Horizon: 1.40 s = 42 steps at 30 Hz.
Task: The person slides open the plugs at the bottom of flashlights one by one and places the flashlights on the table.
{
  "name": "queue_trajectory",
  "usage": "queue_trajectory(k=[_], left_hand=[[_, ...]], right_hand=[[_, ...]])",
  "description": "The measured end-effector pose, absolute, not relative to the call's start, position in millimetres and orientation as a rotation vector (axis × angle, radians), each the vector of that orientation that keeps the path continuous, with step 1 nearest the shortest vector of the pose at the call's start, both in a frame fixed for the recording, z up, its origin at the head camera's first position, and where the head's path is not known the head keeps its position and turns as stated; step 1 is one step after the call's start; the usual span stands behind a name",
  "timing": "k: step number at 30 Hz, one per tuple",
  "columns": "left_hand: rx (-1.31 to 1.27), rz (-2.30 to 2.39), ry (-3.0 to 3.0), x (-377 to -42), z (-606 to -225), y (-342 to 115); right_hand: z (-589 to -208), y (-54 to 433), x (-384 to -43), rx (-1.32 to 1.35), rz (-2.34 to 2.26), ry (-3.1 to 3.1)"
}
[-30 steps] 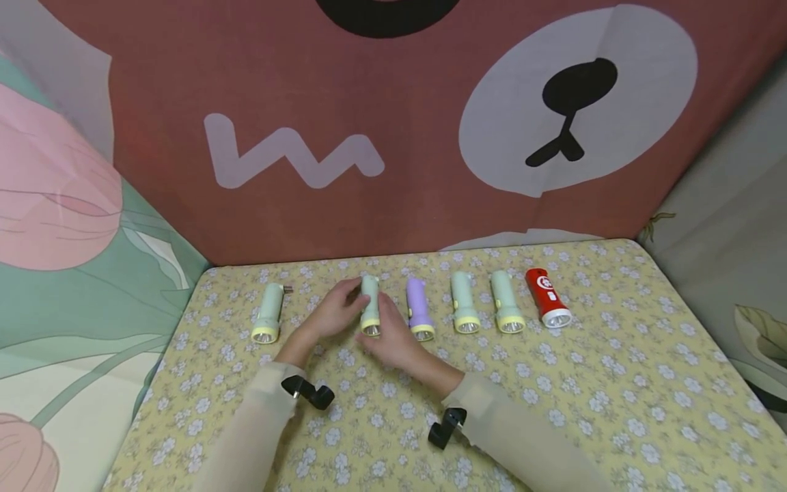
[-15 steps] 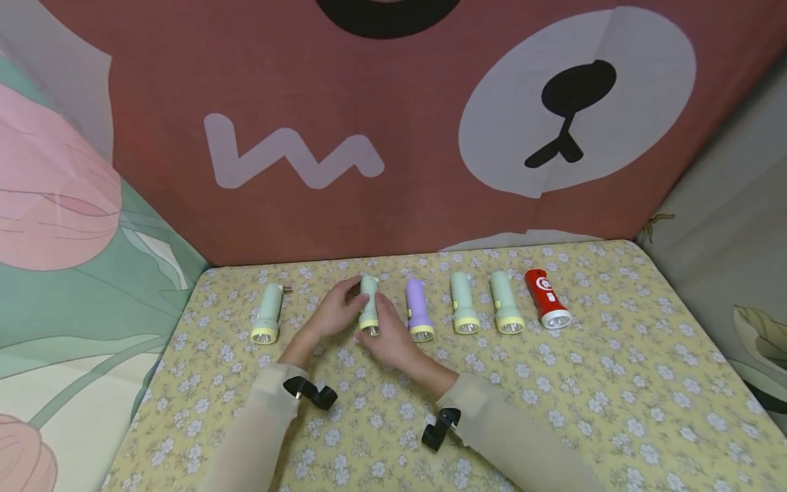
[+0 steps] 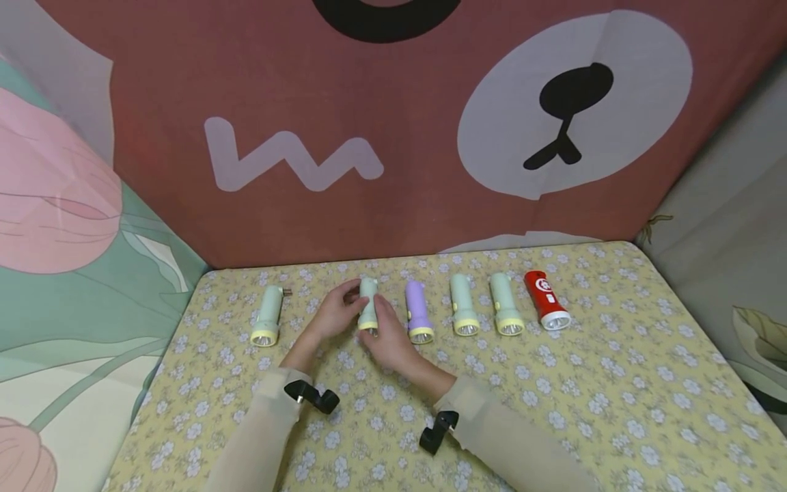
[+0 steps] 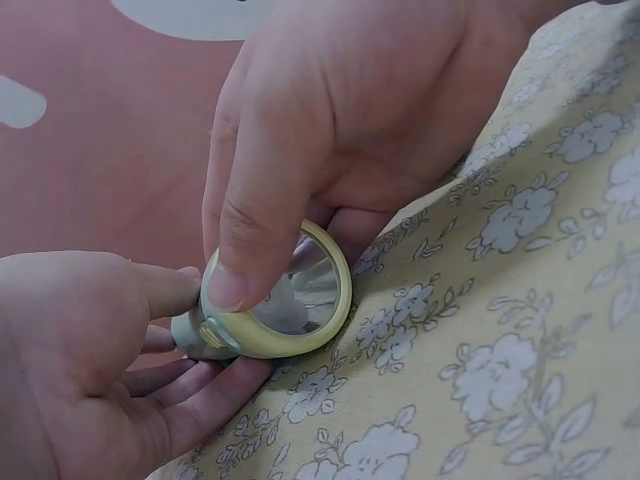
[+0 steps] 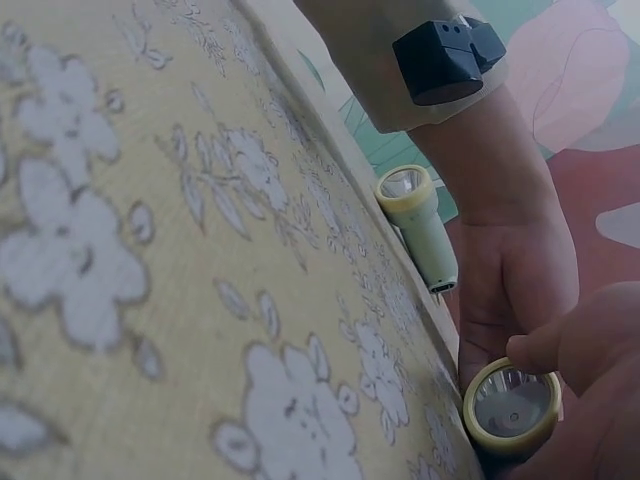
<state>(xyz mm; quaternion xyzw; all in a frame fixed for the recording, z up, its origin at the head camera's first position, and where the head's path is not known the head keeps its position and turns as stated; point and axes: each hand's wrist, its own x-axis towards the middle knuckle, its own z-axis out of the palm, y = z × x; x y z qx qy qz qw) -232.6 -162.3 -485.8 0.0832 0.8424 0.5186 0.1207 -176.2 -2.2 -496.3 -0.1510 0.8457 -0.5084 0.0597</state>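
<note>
Both hands hold one pale green flashlight (image 3: 368, 307) with a yellow rim, low over the table, its lens end towards the person. My left hand (image 3: 333, 313) grips its body from the left, thumb on one side and fingers round the underside. From the right, my right hand (image 3: 393, 339) pinches the head end, its thumb (image 4: 232, 285) on the yellow rim beside the lens. A small side switch (image 4: 212, 333) shows near the rim. Just right of the hands lies a purple flashlight (image 3: 417, 307). Another green flashlight (image 3: 269, 311), with metal prongs out at its tail, lies to the left.
Further right in the same row are two more green flashlights (image 3: 462, 301) (image 3: 504, 301) and a red one (image 3: 544, 295) with a white rim. A yellow flowered cloth (image 3: 590, 410) covers the table. Printed fabric walls (image 3: 307, 219) stand behind and at both sides.
The held flashlight and my right hand have shifted slightly left, and the right thumb covers more of the lens end. My left hand keeps its grip. The other flashlights have stayed put.
</note>
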Motion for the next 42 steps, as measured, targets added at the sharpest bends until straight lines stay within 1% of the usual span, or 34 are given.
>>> queue_trajectory(k=[7, 8, 14, 18, 34, 42], left_hand=[[0.210, 1.598, 2.392, -230.8, -487.2, -162.9], [0.211, 1.601, 2.381, -228.5, -482.1, -161.8], [0.201, 1.643, 2.353, -227.6, -480.9, -162.2], [0.183, 1.662, 2.349, -230.2, -487.3, -164.4], [0.138, 1.672, 2.351, -230.0, -487.6, -163.7], [0.119, 1.666, 2.350, -227.2, -482.1, -163.3]], right_hand=[[-497.8, -2.6, -175.7, -0.440, -1.534, 2.574], [-497.7, -2.7, -175.8, -0.435, -1.534, 2.574], [-497.1, -3.5, -175.2, -0.420, -1.546, 2.588], [-497.2, -3.6, -174.5, -0.424, -1.556, 2.599], [-496.3, -3.9, -174.8, -0.398, -1.568, 2.612], [-493.2, -3.8, -174.1, -0.405, -1.575, 2.601]])
